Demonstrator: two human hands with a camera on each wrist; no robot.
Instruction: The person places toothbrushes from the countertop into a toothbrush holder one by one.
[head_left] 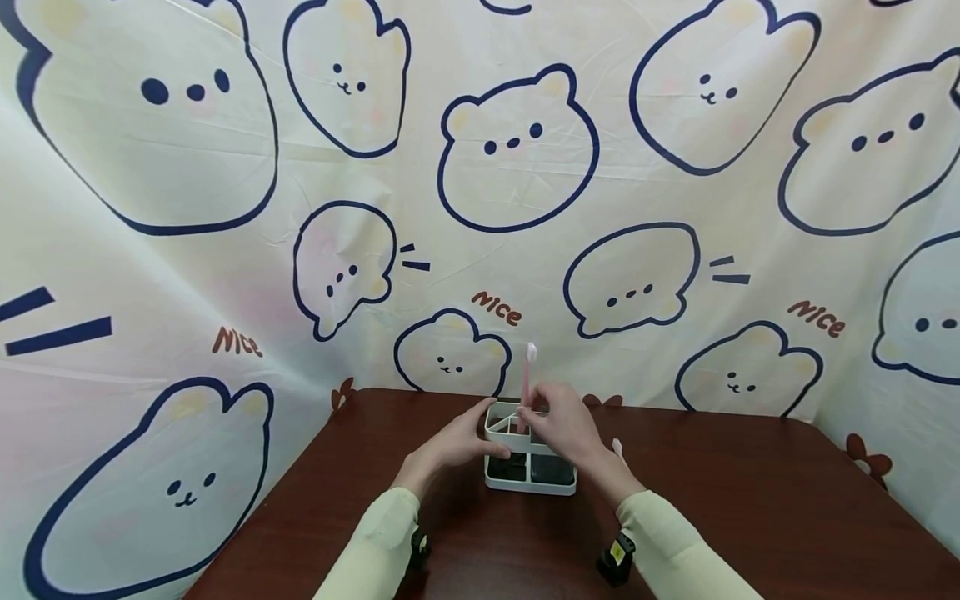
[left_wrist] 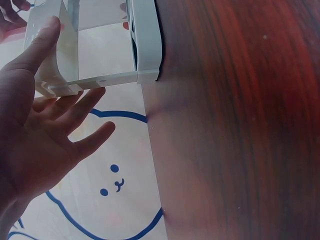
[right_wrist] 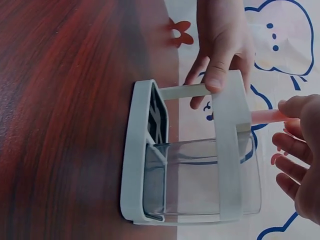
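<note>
A white two-tier toothbrush holder (head_left: 529,487) stands upright on the table. My left hand (head_left: 456,443) grips its upper tier at the left side, thumb on the near face and fingers behind. My right hand (head_left: 566,422) pinches a pink toothbrush (head_left: 527,379), bristles up. In the head view its lower end is in a compartment of the upper tier. A clear cup (right_wrist: 192,187) sits in the holder's other half, shown in the right wrist view. The left wrist view shows my left thumb against the upper tier (left_wrist: 70,45).
The dark red-brown wooden table (head_left: 712,500) reaches back to a cream cloth (head_left: 517,183) printed with bear faces. A small white tip (head_left: 617,447) shows beside my right forearm; the rest of it is hidden.
</note>
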